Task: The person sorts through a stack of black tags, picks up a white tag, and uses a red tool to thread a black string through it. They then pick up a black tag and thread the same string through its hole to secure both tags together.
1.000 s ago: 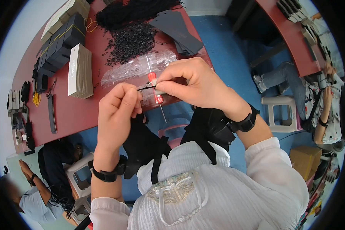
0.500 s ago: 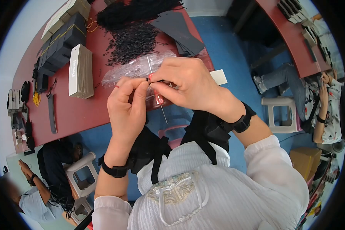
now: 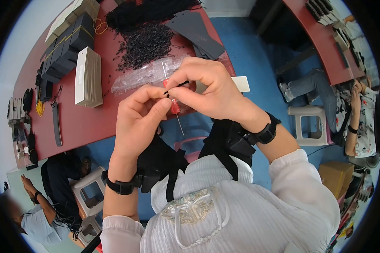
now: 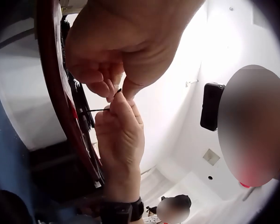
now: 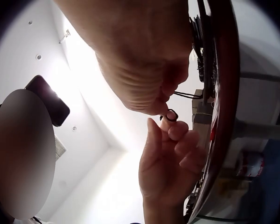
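A thin black cord (image 3: pixel 182 84) runs between the two hands over the table's near edge. My right hand (image 3: pixel 213 86) pinches it between thumb and forefinger. In the right wrist view a small loop of the black cord (image 5: pixel 172 115) sits at the forefinger tip of my left hand (image 3: pixel 135 114), whose thumb stands a little apart. The other left fingers are curled. A pale card (image 3: pixel 240 84) sticks out past the back of my right hand, its rest hidden. Beneath the hands lies a red-handled tool (image 3: pixel 175 107) with a thin metal shaft.
On the red table (image 3: pixel 101 130) are a heap of black clips (image 3: pixel 147 44), clear plastic wrap (image 3: pixel 139 76), dark cards (image 3: pixel 194 33) and a stack of pale tags (image 3: pixel 88 78). Black cords (image 3: pixel 126 17) lie at the back. Other people sit on both sides, near white stools (image 3: pixel 306 126).
My left hand has moved right to meet the right hand, and its thumb has since parted from the forefinger. The pale card has come into view behind my right hand.
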The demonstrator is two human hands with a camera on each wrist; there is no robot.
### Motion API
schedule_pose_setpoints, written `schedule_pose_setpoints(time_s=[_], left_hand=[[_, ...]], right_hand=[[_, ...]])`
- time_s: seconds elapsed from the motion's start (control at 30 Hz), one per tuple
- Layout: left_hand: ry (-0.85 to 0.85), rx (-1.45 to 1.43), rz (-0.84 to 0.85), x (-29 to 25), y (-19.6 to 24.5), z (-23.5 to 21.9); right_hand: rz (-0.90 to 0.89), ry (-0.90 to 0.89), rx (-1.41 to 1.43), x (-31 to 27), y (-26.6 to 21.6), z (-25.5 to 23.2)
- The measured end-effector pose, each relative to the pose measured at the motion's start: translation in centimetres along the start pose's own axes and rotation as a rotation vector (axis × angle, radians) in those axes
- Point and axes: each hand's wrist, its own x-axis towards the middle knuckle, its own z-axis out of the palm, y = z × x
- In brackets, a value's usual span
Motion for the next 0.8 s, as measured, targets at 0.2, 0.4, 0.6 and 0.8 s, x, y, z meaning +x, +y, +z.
schedule_pose_setpoints(time_s=[0.2, 0.4, 0.6, 0.8], left_hand=[[-0.094, -0.35, -0.227, 0.3, 0.1, -1.5], [-0.007, -0.124, -0.245, 0.4, 1.0, -1.2], [0.257, 0.544, 0.375, 0.0, -0.7, 0.6], [0.237, -0.426, -0.13, -1.0, 0.8, 1.4]], right_hand=[[-0.064, -0.03, 0.091, 0.3, 0.2, -0.2], [-0.379, 0.025, -0.226, 0.5, 0.1, -0.2], [-0.41, 0.089, -0.449, 0.0, -0.1, 0.6], [-0.326, 0.191, -0.339, -0.1, -0.1, 0.9]])
